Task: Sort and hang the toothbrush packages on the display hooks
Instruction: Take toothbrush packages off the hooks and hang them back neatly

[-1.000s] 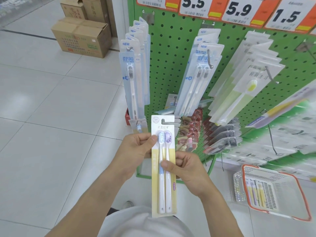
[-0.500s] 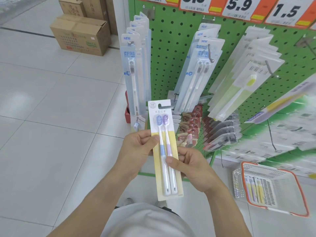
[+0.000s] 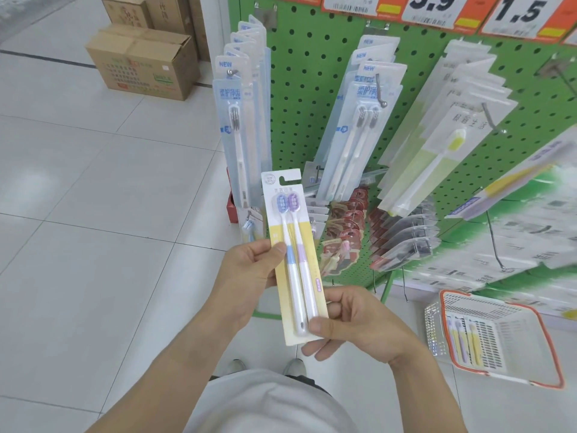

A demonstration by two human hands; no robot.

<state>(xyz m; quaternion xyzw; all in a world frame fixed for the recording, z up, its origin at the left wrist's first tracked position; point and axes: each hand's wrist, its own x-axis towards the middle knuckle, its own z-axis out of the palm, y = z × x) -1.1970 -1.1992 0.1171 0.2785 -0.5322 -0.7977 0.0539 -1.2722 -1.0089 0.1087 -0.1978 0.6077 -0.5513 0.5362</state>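
Left hand [image 3: 249, 270] pinching left edge, right hand [image 3: 356, 323] gripping bottom of two-brush toothbrush package [image 3: 295, 260], upright in open room near green pegboard [image 3: 299, 89], basket [image 3: 499, 335] right.

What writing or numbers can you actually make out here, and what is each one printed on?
"NEW": top of the blue packs on the left hook, and on the next hook's packs.
"1.5": price tag at top right.
".9": price tag, its first digit cut off by the frame edge.
Blue Chinese lettering on the blue packs: visible, not surely readable.
Held pack, box, basket items: print too small or blurred.
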